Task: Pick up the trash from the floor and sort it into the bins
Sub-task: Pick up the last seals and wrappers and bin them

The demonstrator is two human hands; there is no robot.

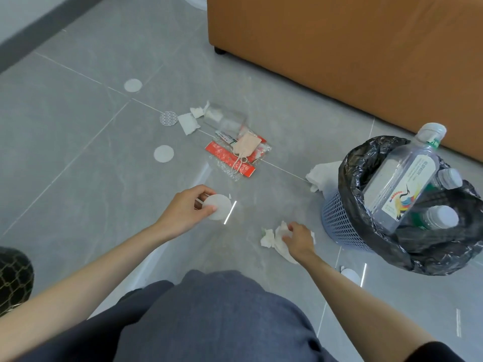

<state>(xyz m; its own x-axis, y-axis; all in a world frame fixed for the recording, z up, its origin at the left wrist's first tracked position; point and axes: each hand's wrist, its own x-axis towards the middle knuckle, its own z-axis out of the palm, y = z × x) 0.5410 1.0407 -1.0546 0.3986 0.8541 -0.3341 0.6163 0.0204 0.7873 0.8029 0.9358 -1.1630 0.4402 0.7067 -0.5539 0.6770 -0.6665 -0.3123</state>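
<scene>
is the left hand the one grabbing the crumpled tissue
No, the left hand pinches a round white pad, while the right hand grips the crumpled tissue.

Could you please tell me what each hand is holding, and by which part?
The left hand pinches a round white pad by its left edge. The right hand grips a crumpled tissue near its middle.

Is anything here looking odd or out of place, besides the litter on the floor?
Yes. The big water bottle stands tilted in the blue bin, its neck poking well above the rim, so the bin looks overfull. A clear container lies on its side by the red wrappers, with what looks like tissue inside.
</scene>
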